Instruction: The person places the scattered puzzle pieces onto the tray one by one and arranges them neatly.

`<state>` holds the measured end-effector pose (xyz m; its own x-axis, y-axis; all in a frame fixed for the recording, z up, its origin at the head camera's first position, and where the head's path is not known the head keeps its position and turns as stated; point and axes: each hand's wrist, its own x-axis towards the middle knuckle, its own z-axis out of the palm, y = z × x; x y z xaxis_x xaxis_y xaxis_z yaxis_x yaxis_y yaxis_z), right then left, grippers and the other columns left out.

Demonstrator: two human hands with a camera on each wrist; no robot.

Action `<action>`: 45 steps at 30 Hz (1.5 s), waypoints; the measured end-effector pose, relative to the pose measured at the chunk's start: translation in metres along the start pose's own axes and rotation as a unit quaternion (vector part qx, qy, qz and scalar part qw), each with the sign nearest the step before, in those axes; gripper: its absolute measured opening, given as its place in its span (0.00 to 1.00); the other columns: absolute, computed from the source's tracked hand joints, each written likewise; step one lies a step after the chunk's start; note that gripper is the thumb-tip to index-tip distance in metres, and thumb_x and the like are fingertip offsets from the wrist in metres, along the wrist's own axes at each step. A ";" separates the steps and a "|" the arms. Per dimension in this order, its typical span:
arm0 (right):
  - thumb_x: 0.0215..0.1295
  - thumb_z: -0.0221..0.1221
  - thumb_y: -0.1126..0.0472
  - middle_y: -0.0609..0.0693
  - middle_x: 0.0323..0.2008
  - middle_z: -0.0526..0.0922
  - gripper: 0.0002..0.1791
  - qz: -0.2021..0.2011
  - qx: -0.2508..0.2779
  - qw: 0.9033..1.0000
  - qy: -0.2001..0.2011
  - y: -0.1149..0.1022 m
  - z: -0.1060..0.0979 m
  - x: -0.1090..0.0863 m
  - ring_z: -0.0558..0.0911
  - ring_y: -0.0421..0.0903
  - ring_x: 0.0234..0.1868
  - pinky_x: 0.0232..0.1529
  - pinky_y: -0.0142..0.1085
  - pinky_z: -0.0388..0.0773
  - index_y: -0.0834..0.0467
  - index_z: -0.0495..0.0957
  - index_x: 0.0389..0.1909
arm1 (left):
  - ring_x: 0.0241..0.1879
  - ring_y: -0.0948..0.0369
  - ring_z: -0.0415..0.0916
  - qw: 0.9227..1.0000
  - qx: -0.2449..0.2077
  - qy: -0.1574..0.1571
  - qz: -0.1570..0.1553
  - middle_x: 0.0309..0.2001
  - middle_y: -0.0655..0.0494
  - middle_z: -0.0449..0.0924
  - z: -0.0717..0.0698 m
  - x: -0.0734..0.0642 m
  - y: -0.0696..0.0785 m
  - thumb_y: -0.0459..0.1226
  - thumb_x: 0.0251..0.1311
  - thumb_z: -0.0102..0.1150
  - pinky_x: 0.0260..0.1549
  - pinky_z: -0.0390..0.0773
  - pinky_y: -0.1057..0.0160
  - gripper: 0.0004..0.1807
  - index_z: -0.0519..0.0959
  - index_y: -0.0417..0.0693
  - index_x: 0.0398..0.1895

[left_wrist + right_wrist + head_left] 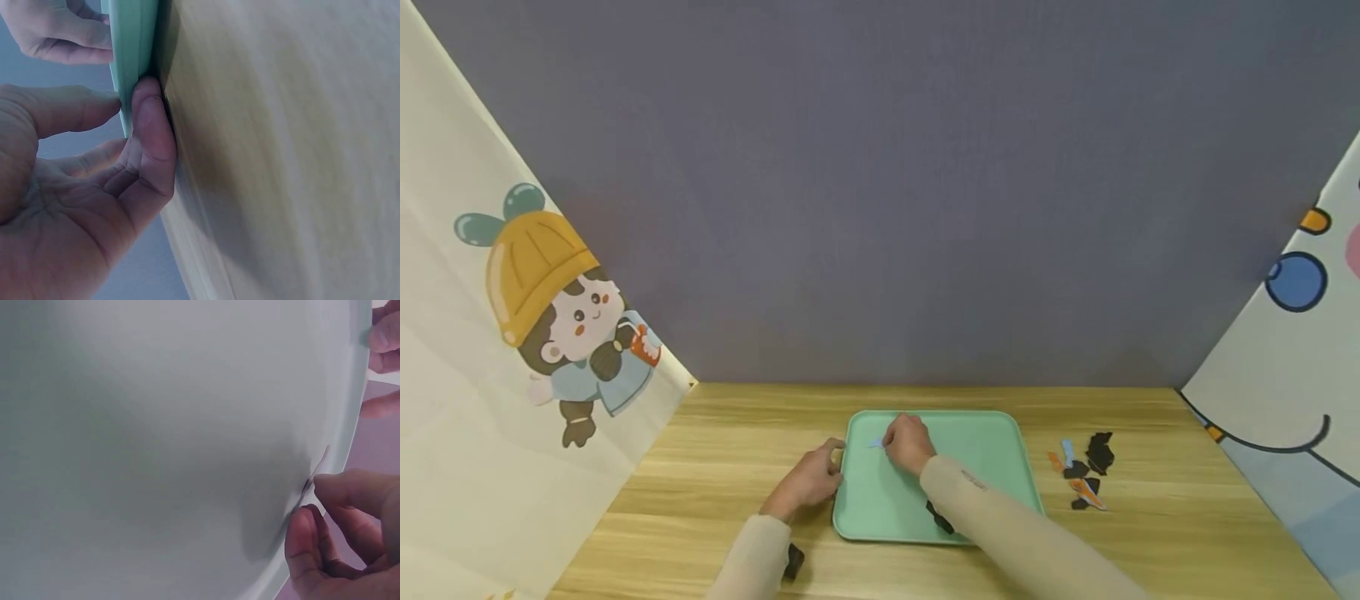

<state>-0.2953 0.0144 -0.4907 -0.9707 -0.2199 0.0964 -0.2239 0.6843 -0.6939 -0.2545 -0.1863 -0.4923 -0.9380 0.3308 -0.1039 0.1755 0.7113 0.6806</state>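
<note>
A pale green tray [977, 450] lies on the table. At its left edge my left hand [811, 479] grips the rim; the left wrist view has the thumb [81, 111] on the rim and a finger [153, 134] against its outer underside. My right hand [910, 446] is over the tray's upper left part, pinching a small light-blue scrap [876, 443], seen as a thin edge [320, 464] at the fingertips in the right wrist view. Below the right forearm, a black scrap [938, 518] lies on the tray, partly hidden by the sleeve.
Right of the tray, several irregular scraps lie in a loose group: black [1101, 454], light blue [1067, 452], orange [1056, 461] and a mixed orange one [1088, 495]. A dark piece [793, 562] sits beside the left sleeve. A grey wall [925, 208] stands behind the wooden table [700, 492].
</note>
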 end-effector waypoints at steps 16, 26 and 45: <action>0.55 0.62 0.71 0.56 0.38 0.81 0.09 0.026 0.011 1.000 0.008 0.031 -0.061 -0.005 0.79 0.51 0.36 0.30 0.40 0.78 0.65 0.83 0.38 | 0.21 0.59 0.74 1.000 -0.019 0.001 0.000 0.31 0.45 0.79 0.000 -0.002 -0.004 0.25 0.57 0.52 0.20 0.74 0.61 0.28 0.60 0.31 0.63; 0.57 0.61 0.71 0.60 0.41 0.79 0.09 0.046 0.003 0.998 0.035 0.061 -0.112 -0.024 0.78 0.54 0.39 0.33 0.42 0.78 0.67 0.82 0.39 | 0.21 0.60 0.74 1.000 -0.016 0.002 -0.001 0.30 0.47 0.77 0.000 0.001 -0.004 0.25 0.58 0.52 0.20 0.74 0.62 0.28 0.60 0.32 0.63; 0.56 0.60 0.69 0.66 0.49 0.76 0.15 0.095 -0.053 0.993 0.039 0.138 -0.174 -0.051 0.75 0.62 0.49 0.45 0.53 0.74 0.70 0.78 0.45 | 0.20 0.59 0.73 1.000 -0.018 0.006 0.002 0.28 0.49 0.78 -0.001 0.007 -0.004 0.25 0.57 0.53 0.19 0.73 0.61 0.28 0.60 0.30 0.62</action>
<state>-0.2918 0.2411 -0.4679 -0.9992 -0.0286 0.0291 -0.0405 0.7783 -0.6266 -0.2623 -0.1870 -0.4950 -0.9410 0.3254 -0.0925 0.1683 0.6876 0.7063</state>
